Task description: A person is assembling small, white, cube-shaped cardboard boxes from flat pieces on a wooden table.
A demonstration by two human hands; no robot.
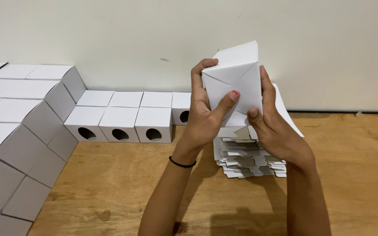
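White cardboard everywhere in this shot. Both hands are up on a half-folded white box (235, 83), held in the air right above the stack of flat box blanks (248, 157), which I'll use as the reference point for everything else.

Left hand (204, 120) wraps the box's left side: fingers curled over the top left corner, thumb with a red-painted nail pressed flat across the front panel where the flaps meet. There's a thin black band (182, 164) on that wrist. Right hand (274, 126) clamps the right side, fingers held together and running up the edge, thumb pushing in on the lower front flap. So both hands are squeezing the box between them, not pinching with fingertips. One flap sticks up at the top of the box, angled back toward the wall (189, 30).

The stack of blanks sits on the wooden table (355, 175), directly under the hands and partly hidden by them.

Left of the stack, well apart, two rows of finished white boxes with round holes (119, 124) run along the wall. Further left of that, a stepped pile of plain white boxes (18, 131) climbs toward the frame's edge.
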